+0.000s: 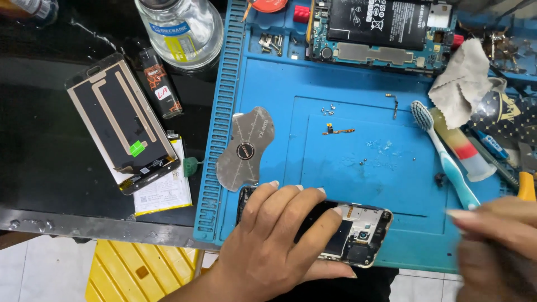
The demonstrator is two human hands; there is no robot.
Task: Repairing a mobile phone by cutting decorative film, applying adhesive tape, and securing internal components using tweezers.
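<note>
Left hand (274,235) lay palm-down over the phone (358,235), fingers spread across its open back, thumb tucked under the near edge, clamping it flat. Phone sat at the near edge of the blue mat (347,100), camera end exposed to the right. Right hand (495,246) was blurred at lower right, fingers bunched; couldn't tell whether it gripped anything. Toothbrush (444,156) lay just beyond it, bristles away. Metal pry tool (246,148) just behind the left hand. Loose screws and a small flex (338,131) mid-mat. Second opened phone (380,31) at the far edge, grey cloth (461,84) to its right. Off-mat, on black glass (45,168): screen panel (120,120), lighter (160,84), glass bottle (182,31). Yellow stool (140,271) and tiled floor below.
</note>
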